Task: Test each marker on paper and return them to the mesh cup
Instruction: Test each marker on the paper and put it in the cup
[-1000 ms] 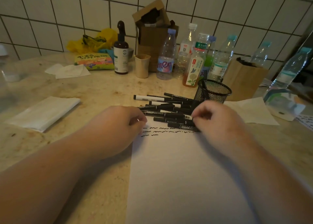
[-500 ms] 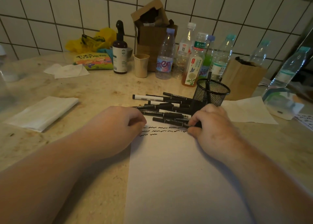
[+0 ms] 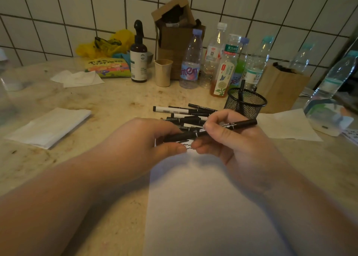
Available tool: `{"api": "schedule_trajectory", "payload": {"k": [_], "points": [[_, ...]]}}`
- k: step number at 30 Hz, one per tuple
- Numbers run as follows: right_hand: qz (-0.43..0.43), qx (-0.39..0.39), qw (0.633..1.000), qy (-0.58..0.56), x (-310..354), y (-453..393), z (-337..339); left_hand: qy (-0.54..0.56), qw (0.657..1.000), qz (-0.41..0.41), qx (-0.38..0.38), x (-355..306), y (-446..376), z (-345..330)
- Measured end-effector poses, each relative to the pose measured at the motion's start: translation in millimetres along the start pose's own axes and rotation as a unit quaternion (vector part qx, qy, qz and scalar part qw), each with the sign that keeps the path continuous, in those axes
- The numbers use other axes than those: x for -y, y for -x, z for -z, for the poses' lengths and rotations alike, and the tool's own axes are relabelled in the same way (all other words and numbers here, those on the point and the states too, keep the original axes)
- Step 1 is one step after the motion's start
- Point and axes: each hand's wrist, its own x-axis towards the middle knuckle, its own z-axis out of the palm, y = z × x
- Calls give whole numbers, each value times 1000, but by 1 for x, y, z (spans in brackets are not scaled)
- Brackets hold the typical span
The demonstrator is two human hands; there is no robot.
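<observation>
At 6 o'clock, nearest to the viewer, a white sheet of paper [image 3: 203,207] is laid on the stone counter [image 3: 116,100], and its lower part is cut off by the frame edge. Just above it, near the centre, one black marker [image 3: 240,124] is held almost level between both hands. The right hand [image 3: 232,139] is curled around the marker body, with the thumb pressed on top, and the free end is seen pointing toward 2 o'clock. The left hand [image 3: 147,141] is closed on the other end, which is pinched between thumb and fingers; it cannot be told whether the cap is on or already loosened, because the fingers hide that part. Between the two hands a short wavy ink line [image 3: 187,147] is seen on the paper; other lines are covered by the hands. Behind the hands, toward 12 o'clock, a pile of markers [image 3: 186,114] is spread on the counter, partly hidden by the knuckles. The black mesh cup [image 3: 247,102] is placed toward 1 o'clock, just beyond the right hand, and one dark marker is stood inside it. At 9 o'clock a folded white tissue [image 3: 48,126] is laid. Farther back, a row of plastic bottles [image 3: 190,62], a dark spray bottle [image 3: 138,56] and an open cardboard box [image 3: 176,27] are stood against the tiled wall [image 3: 58,13]; their labels are hard to read.
</observation>
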Motion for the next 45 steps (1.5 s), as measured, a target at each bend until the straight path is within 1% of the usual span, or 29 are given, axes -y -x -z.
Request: {"api": "schedule_trajectory", "payload": {"k": [2, 4, 6, 8, 13, 18, 22, 24, 25, 27, 29, 31, 34, 36, 41, 45], "points": [[1, 15, 1000, 9, -2, 1, -2, 0, 999, -23, -26, 0, 1, 0], [-3, 18, 1000, -4, -1, 1, -4, -34, 996, -72, -37, -2, 2, -2], [-5, -11, 1000, -23, 0, -1, -6, -69, 990, -110, -53, -6, 2, -4], [-8, -31, 999, -27, 0, -3, -6, -88, 987, -116, -61, -8, 2, -3], [-17, -32, 999, 16, -3, -4, -4, -126, 989, -65, 48, -14, 2, 2], [-18, -23, 1000, 6, -11, -8, 1, -199, 975, -66, 75, -17, 0, -5], [-16, 18, 1000, 6, -9, -7, 5, -125, 975, -50, 176, -16, 3, 1], [-13, -3, 1000, -28, -4, -7, 14, -100, 974, -45, 198, -11, 7, 7], [-10, -24, 999, -45, -3, -8, 20, -91, 978, -37, 184, -8, 8, 10], [-21, -85, 994, -63, -2, -11, 29, -66, 991, -7, 115, -2, 4, 13], [-60, -134, 988, -44, -7, -14, 30, -54, 998, 18, 41, 1, -1, 12], [-101, -144, 984, 0, -12, -15, 24, -55, 998, 29, 2, 4, -5, 8], [-101, -124, 983, 94, -15, -14, 19, -56, 997, 55, -9, 8, -6, 2], [-90, -128, 978, 138, -14, -12, 19, -65, 995, 71, -5, 10, -5, -1], [-83, -111, 978, 155, -15, -10, 15, -81, 993, 86, 14, 15, -4, -7], [-80, -97, 977, 171, -17, -11, 14, -80, 992, 94, 13, 15, -2, -6]]}}
